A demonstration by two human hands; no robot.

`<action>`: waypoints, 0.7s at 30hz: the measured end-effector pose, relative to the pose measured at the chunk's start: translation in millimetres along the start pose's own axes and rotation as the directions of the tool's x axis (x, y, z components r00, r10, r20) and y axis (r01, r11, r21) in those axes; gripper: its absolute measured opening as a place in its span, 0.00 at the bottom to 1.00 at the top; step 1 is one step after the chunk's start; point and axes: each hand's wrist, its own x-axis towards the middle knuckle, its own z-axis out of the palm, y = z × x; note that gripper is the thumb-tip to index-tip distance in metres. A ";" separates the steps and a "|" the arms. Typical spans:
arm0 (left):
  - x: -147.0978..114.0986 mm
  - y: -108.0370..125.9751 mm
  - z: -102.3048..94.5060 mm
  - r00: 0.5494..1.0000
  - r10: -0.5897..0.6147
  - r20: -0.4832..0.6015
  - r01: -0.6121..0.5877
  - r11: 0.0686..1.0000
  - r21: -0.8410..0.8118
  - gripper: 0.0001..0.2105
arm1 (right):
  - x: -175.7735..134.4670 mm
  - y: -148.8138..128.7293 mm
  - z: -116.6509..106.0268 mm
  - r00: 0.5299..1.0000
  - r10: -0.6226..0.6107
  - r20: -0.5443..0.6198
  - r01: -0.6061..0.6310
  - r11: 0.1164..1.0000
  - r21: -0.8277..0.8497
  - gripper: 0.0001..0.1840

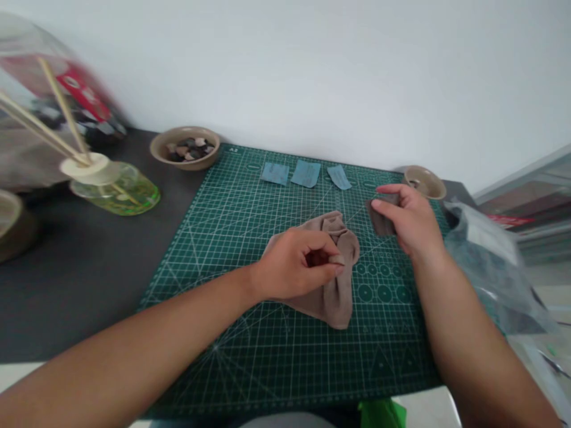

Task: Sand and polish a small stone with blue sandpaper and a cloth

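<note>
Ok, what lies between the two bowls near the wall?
Three blue slips, in a row on the green mat; it shows in the head view.

Two hands [294,264] [417,217], three blue slips [306,174]

Taupe cloth [338,300]: soft, rumpled, folded over itself, lying near the centre of the frame, partly hidden by your left hand [294,261].
Dark brown piece [380,222]: flat, slightly blurred, gripped in your right hand [414,217], right of the frame's centre, apart from the cloth.
</note>
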 end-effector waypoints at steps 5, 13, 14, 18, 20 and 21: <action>-2.5 2.3 2.1 0.999 0.020 0.033 -0.020 1.000 -0.001 0.05 | 63.8 3.6 17.0 0.991 -0.008 -0.133 -0.055 0.884 -0.464 0.32; -0.5 4.3 -2.7 1.000 0.014 0.023 -0.013 1.000 -0.008 0.05 | 85.9 -25.9 64.5 0.980 -0.170 0.098 0.190 0.700 -0.688 0.24; -0.1 3.7 -2.4 0.999 0.015 0.032 -0.015 1.000 -0.019 0.05 | 87.3 -27.8 69.2 0.979 -0.161 0.121 0.199 0.688 -0.697 0.23; 0.2 2.6 -0.8 0.998 0.025 0.061 -0.023 0.999 -0.029 0.03 | 95.4 -27.9 83.3 0.986 -0.088 0.140 0.161 0.699 -0.697 0.23; 0.1 3.0 -0.9 0.997 0.031 0.064 -0.030 0.999 -0.011 0.02 | 99.0 -27.5 86.0 0.989 -0.068 0.131 0.140 0.713 -0.687 0.23; 0.0 3.2 -1.3 0.997 0.032 0.067 -0.032 0.999 -0.004 0.02 | 100.0 -28.2 85.9 0.990 -0.066 0.124 0.134 0.721 -0.680 0.23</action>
